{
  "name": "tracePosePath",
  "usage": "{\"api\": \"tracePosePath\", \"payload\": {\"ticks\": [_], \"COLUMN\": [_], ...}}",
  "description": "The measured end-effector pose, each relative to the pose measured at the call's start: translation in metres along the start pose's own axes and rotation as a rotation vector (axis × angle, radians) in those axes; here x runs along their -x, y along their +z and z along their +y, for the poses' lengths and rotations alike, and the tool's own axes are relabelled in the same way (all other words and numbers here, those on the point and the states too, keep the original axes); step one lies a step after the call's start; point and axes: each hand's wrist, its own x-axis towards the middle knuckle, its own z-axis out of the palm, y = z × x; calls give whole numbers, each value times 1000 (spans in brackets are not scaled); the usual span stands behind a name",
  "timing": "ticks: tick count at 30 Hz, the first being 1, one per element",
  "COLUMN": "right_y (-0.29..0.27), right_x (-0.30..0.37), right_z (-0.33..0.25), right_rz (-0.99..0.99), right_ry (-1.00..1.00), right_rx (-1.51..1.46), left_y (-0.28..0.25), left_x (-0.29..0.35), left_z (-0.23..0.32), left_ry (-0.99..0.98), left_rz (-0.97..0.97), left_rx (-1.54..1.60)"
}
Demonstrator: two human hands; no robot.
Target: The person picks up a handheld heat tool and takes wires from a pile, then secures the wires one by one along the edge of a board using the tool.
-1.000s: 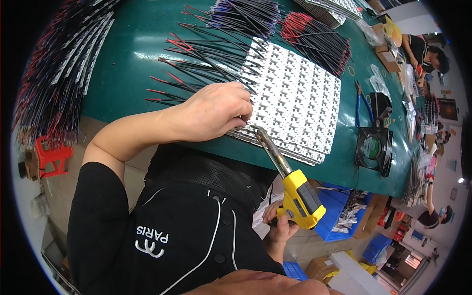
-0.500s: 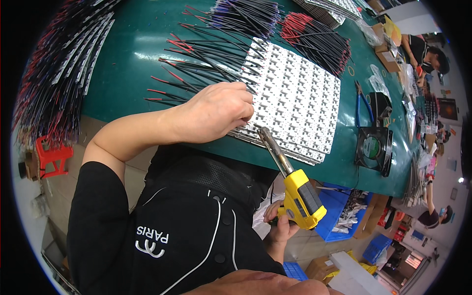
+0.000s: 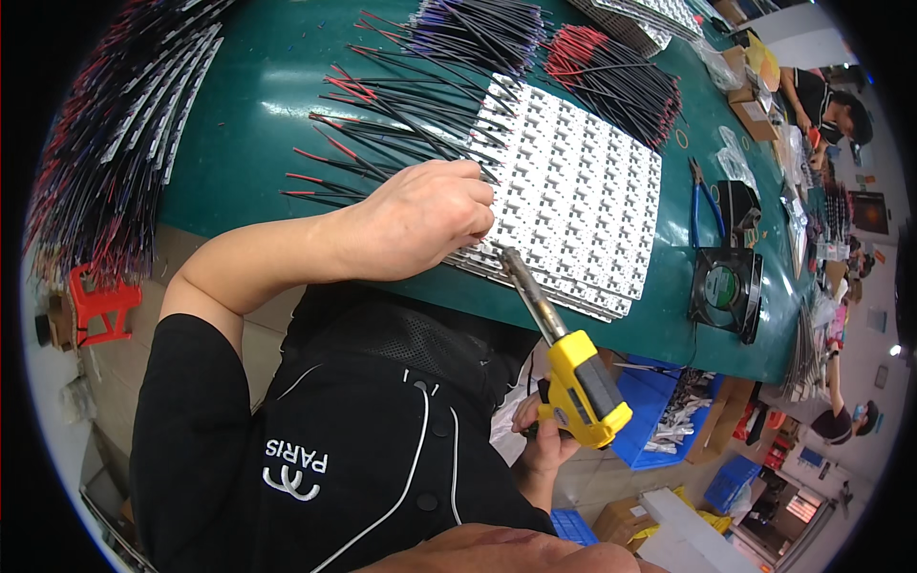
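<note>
My left hand (image 3: 420, 218) is closed in a pinch over the near left part of a stacked white circuit-board panel (image 3: 583, 181). Its fingertips are turned down and hidden, so what they hold cannot be made out. Red-tipped black wires (image 3: 382, 115) fan out leftward from the panel's left edge. Below the panel, my right hand (image 3: 546, 441) is closed on a yellow soldering gun (image 3: 585, 390), whose body partly covers the fingers. The gun's metal tip (image 3: 509, 256) points up and left to the panel's near edge, close beside my left fingertips.
Bundles of wires (image 3: 616, 81) lie behind the panel on the green table (image 3: 248, 143). More wired strips (image 3: 143, 115) hang at far left. To the right are blue-handled pliers (image 3: 695, 215) and a black fan (image 3: 726, 291). A blue bin (image 3: 635, 435) stands below; other people work at far right.
The soldering gun has shifted very slightly left, its tip moving a little along the panel's near edge. My left hand stays nearly still.
</note>
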Motion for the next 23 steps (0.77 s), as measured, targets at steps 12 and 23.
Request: {"api": "tracePosePath", "payload": {"ticks": [12,23], "right_y": [10,-5], "right_x": [-23,-39], "right_z": [-9,-9], "right_rz": [228,235], "right_ry": [-43,-169], "right_rx": [-116,-152], "left_y": [-18,-104], "left_x": [2,-64], "left_z": [-7,-6], "left_ry": [-57,-109], "left_rz": [-18,-405], "left_rx": [-57,-267]}}
